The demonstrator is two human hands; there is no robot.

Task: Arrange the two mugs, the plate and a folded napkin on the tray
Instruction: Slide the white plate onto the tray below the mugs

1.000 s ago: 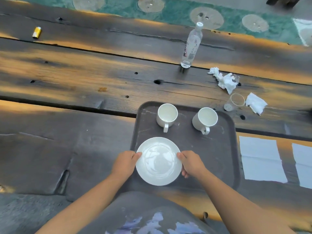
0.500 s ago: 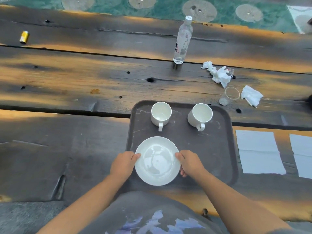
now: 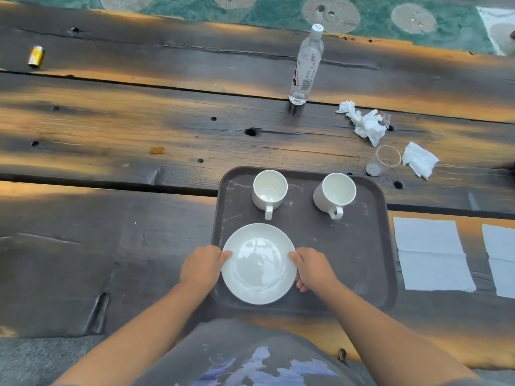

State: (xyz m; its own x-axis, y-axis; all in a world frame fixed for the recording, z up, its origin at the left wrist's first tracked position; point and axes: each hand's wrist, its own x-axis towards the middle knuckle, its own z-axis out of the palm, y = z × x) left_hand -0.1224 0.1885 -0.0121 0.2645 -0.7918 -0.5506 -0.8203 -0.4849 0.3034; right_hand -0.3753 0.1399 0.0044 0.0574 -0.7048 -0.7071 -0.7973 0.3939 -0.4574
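While both mugs [image 3: 269, 190] stand far on the tray [image 3: 362, 246], left hand [image 3: 202, 264] and right hand [image 3: 313, 267] clasp the plate [image 3: 259, 263] at its rim.

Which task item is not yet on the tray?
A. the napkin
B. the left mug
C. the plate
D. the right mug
A: the napkin lies flat on the table right of the tray, which already carries both mugs and the plate.

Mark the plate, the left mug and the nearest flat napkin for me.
plate [image 3: 259, 264]: head view, centre of its well.
left mug [image 3: 269, 188]: head view, inside of the cup.
napkin [image 3: 433, 253]: head view, middle of the sheet.
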